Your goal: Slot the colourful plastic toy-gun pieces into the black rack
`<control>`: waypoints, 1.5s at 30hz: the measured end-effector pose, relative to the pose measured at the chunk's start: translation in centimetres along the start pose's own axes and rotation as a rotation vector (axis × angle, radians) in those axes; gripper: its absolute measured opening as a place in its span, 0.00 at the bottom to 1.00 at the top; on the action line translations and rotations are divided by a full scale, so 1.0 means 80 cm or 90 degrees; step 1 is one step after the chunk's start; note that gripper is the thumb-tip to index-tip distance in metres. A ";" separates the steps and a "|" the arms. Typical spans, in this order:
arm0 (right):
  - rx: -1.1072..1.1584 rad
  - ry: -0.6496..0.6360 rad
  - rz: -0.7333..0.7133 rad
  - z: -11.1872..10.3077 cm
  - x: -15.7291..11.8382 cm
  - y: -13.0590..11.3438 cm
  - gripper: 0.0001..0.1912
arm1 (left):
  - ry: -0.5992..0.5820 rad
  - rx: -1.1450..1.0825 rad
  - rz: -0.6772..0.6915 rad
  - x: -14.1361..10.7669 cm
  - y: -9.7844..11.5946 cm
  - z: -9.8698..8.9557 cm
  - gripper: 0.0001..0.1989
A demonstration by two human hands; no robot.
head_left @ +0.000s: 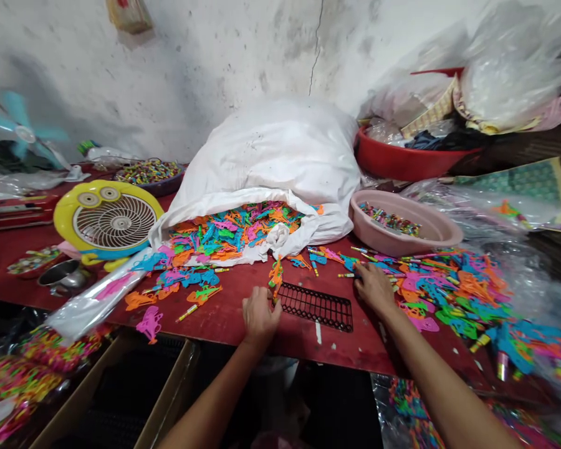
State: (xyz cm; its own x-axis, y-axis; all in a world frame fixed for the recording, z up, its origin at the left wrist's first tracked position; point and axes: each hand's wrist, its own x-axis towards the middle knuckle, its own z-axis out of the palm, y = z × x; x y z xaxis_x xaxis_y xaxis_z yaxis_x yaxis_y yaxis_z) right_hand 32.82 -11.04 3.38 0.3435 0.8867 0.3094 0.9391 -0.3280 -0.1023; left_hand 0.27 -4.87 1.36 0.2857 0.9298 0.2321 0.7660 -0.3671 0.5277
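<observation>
A black lattice rack (316, 306) lies on the red table (206, 324) between my hands. My left hand (260, 315) is closed at the rack's left end, its fingers on a small orange and green plastic piece (276, 274) that stands up from them. To the right of the rack, my right hand (374, 287) reaches over the table, fingers bent, at the end of a small patterned tube (346, 275). Behind the rack, a white sack (275, 149) lies open at the front, with colourful plastic pieces (234, 231) spilling out.
Right of the sack stands a pink basin (402, 243) of small tubes, with a red basin (393, 159) behind it. Colourful pieces (472, 280) cover the table's right side. A yellow fan (156, 209), metal cup (64, 276) and plastic bag (98, 299) are left.
</observation>
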 end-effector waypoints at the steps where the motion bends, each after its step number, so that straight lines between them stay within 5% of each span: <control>1: 0.037 -0.002 -0.030 0.004 0.000 0.002 0.21 | 0.006 -0.015 -0.005 -0.002 0.001 0.000 0.08; 4: 0.218 0.003 -0.082 0.012 -0.007 0.012 0.26 | -0.001 -0.051 0.002 -0.007 0.000 -0.001 0.14; 7: 0.345 0.051 -0.024 0.008 -0.020 0.018 0.24 | -0.023 -0.051 0.021 -0.011 -0.003 -0.004 0.04; 10: 0.262 0.064 0.155 -0.006 -0.030 0.004 0.18 | -0.034 -0.052 0.032 -0.014 -0.005 -0.004 0.04; 13: 0.114 -0.064 0.258 -0.016 -0.025 -0.024 0.25 | -0.035 -0.064 0.040 -0.017 -0.005 -0.002 0.06; 19: 0.106 -0.179 0.298 -0.011 0.010 -0.045 0.17 | -0.015 -0.051 0.058 -0.031 -0.006 0.000 0.08; 26: 0.120 -0.170 0.328 -0.005 0.024 -0.033 0.16 | -0.038 -0.067 0.074 -0.063 0.005 -0.001 0.12; 31: 0.146 -0.172 0.368 0.002 0.041 -0.035 0.11 | -0.006 -0.146 0.130 -0.075 0.003 -0.001 0.03; 40: 0.428 -0.129 0.383 -0.034 0.002 -0.009 0.04 | 0.034 -0.209 0.180 -0.079 -0.012 -0.003 0.08; 45: 0.717 -0.047 0.284 -0.054 -0.054 -0.059 0.17 | -0.010 -0.175 0.170 -0.068 -0.012 -0.001 0.05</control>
State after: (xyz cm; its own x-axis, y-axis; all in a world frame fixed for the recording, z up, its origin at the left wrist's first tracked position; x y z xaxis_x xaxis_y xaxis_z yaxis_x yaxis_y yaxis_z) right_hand 26.85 -14.69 6.60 0.6041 0.7968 -0.0129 0.2089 -0.1740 -0.9623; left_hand -2.07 -9.61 -0.32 0.4651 0.7995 0.3801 0.4805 -0.5886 0.6501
